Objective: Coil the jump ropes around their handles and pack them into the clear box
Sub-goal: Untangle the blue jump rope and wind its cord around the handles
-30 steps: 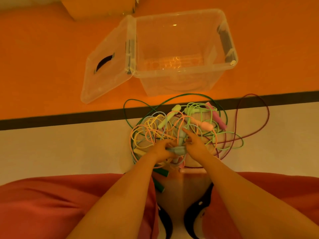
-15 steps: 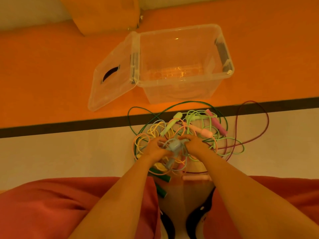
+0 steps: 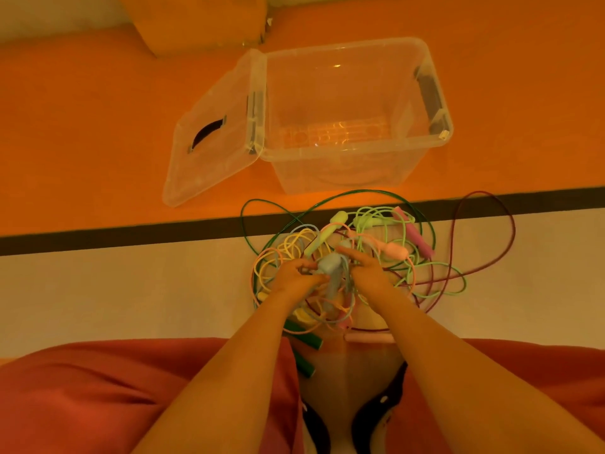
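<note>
A tangle of jump ropes [image 3: 376, 257] in yellow, pink, light green, dark green and maroon lies on the floor before my knees. My left hand [image 3: 296, 278] grips the pale blue handles [image 3: 330, 268] held upright over the heap. My right hand [image 3: 368, 273] holds the blue rope beside them, index finger stretched toward the handles. The clear box [image 3: 357, 149] stands beyond the heap, nothing inside, its lid [image 3: 209, 129] hinged open to the left.
Two dark green handles [image 3: 306, 337] and a pale pink handle [image 3: 368, 338] lie near my knees. A dark stripe [image 3: 114, 235] divides the orange floor from the cream floor. An orange block [image 3: 196, 21] sits behind the box. My red-clad legs fill the bottom.
The blue handles have been lifted from flat on the heap to upright between my hands. My right index finger now points toward them. The view has tilted slightly, shifting the box lower.
</note>
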The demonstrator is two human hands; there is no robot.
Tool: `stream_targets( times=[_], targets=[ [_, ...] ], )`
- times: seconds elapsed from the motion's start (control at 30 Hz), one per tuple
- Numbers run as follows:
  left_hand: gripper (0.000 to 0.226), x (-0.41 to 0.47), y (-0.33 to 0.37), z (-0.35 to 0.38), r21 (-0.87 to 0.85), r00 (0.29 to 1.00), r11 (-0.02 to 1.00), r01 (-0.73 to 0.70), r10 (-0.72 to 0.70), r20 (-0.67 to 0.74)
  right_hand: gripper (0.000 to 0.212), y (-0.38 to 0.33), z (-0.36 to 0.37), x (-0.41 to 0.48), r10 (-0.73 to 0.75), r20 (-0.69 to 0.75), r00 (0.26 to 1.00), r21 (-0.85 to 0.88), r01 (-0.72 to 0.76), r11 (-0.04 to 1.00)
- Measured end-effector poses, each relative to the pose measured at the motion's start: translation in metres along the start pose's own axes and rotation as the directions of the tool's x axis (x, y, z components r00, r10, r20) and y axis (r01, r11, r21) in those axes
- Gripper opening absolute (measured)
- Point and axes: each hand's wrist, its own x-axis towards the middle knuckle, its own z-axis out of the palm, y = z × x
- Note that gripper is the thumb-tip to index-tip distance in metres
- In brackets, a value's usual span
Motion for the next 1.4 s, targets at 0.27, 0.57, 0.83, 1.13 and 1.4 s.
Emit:
stream_targets(
  times=[0.27, 0.57, 0.83, 1.13, 1.4],
  targets=[
    [0.029, -0.017, 0.029, 0.006, -0.113, 0.991, 0.992, 0.056, -0.041, 0.125, 0.048, -0.038, 0.002, -0.001, 0.057, -0.006, 0.998, 0.290, -0.053, 0.956],
    [0.035, -0.002, 0.005, 0.016, 0.066, 1.000, 0.997, -0.028, 0.028, 0.004, 0.033, -0.008, 0.000, 0.000, 0.095, -0.068, 0.993, 0.174, -0.082, 0.981],
    [0.044, 0.028, -0.011, 0.020, 0.087, 0.988, 0.985, 0.151, -0.154, 0.030, 0.035, 0.007, 0.011, 0.023, 0.170, 0.080, 0.982, 0.177, -0.182, 0.967],
    [0.026, 0.026, -0.005, 0.016, -0.313, 0.975, 0.927, 0.208, -0.168, 0.148, 0.035, 0.011, 0.007, 0.020, 0.168, 0.079, 0.982, 0.261, -0.184, 0.948],
    [0.020, -0.017, 0.072, 0.004, -0.541, 0.967, 0.841, 0.027, 0.114, 0.226, 0.047, -0.078, -0.009, -0.017, -0.085, 0.079, 0.993, 0.516, 0.032, 0.856]
  ],
)
